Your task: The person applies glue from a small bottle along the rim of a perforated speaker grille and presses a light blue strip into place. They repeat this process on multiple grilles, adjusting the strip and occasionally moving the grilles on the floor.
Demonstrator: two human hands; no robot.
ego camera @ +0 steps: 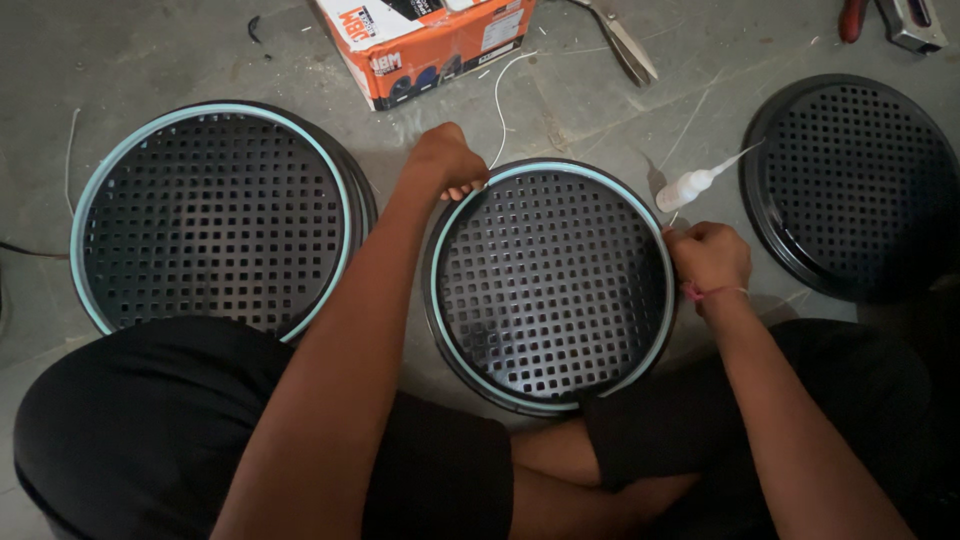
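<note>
Both hands (447, 160) (708, 256) grip grille (550, 275) (floor) rim

I am sitting on a bare grey concrete floor (150, 60) that is showing scuffs, faint stains and thin pale scraps of thread lying about. Dim light is falling evenly from above, leaving the far corners dull and casting only soft shadows. An orange and white cardboard box (425, 45) is sitting at the top edge of my view, metal shears (625, 40) are lying just to its right, and a red-handled tool (855, 18) is resting near the upper right corner.
</note>
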